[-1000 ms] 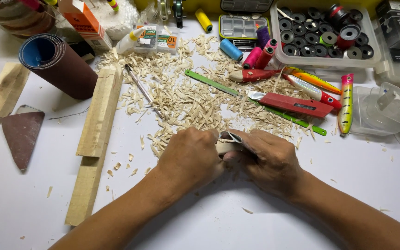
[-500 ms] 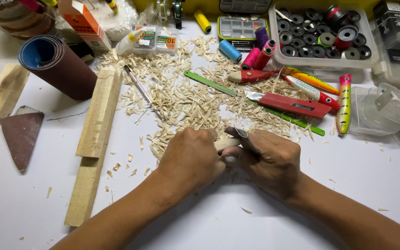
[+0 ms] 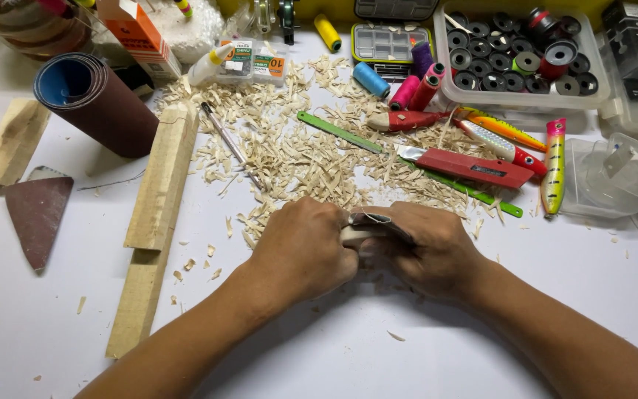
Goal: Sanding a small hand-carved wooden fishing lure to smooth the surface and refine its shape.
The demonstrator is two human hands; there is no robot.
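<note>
Hands meet at the centre of the head view: the left hand (image 3: 300,247) is curled around a pale wood piece (image 3: 354,235), the right hand (image 3: 430,247) pinching a blade (image 3: 378,220) against it. At two o'clock, a clear bin (image 3: 598,89) holds black spools (image 3: 492,70). Shavings (image 3: 297,148) litter the counter (image 3: 334,355) at twelve.

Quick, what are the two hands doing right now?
Left hand: closed around a small pale wood piece.
Right hand: closed on a metal blade that rests against the same wood piece.
</note>
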